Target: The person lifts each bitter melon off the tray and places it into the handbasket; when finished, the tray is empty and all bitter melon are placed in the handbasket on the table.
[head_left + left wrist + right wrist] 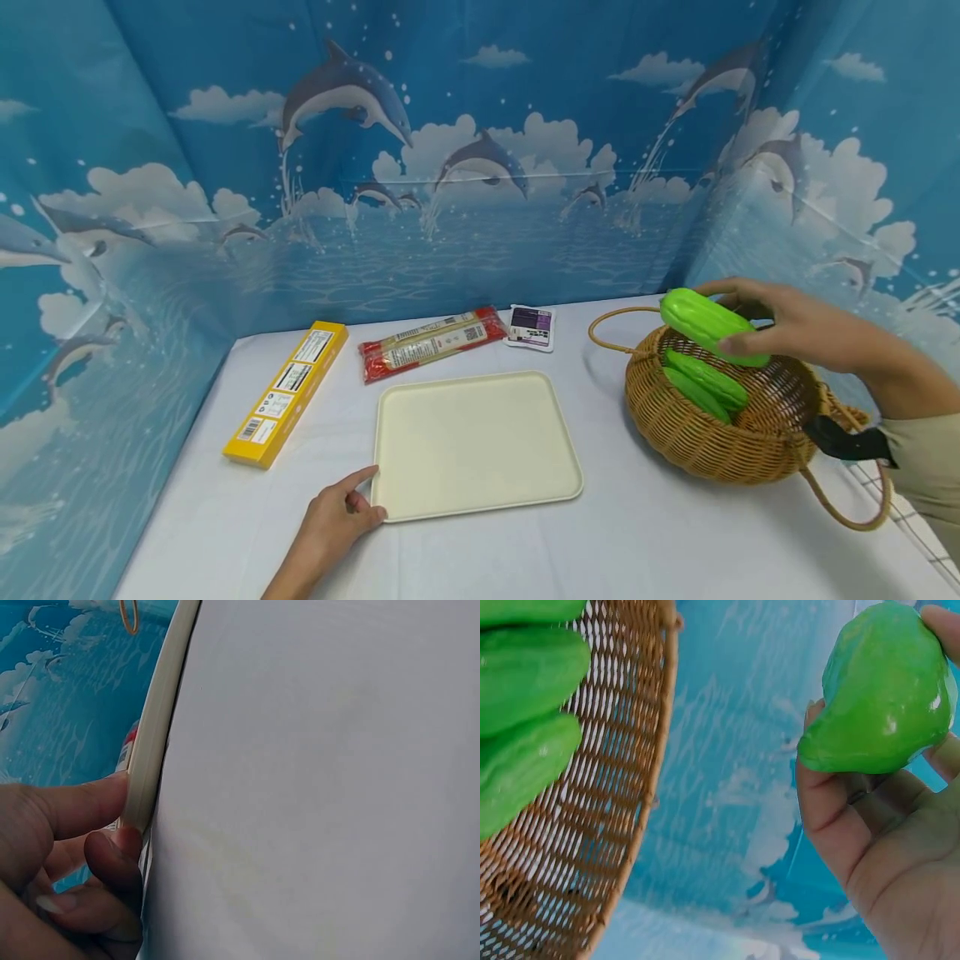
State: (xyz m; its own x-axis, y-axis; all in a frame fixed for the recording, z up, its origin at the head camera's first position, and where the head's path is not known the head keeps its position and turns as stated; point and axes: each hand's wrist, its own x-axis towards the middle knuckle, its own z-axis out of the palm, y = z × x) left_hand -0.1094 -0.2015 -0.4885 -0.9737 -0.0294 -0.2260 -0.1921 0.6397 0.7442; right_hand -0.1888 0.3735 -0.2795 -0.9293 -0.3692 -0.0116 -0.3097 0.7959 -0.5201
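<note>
Head view: right hand, fingers curled round one green gourd, held just above the wicker basket, which contains more green gourds; left hand at the near left corner of the cream tray, left of the basket. Left wrist view: fingers pinch the tray rim, thumb beneath. Right wrist view: gourd gripped between thumb and fingertips, apart from the basket wall.
</note>
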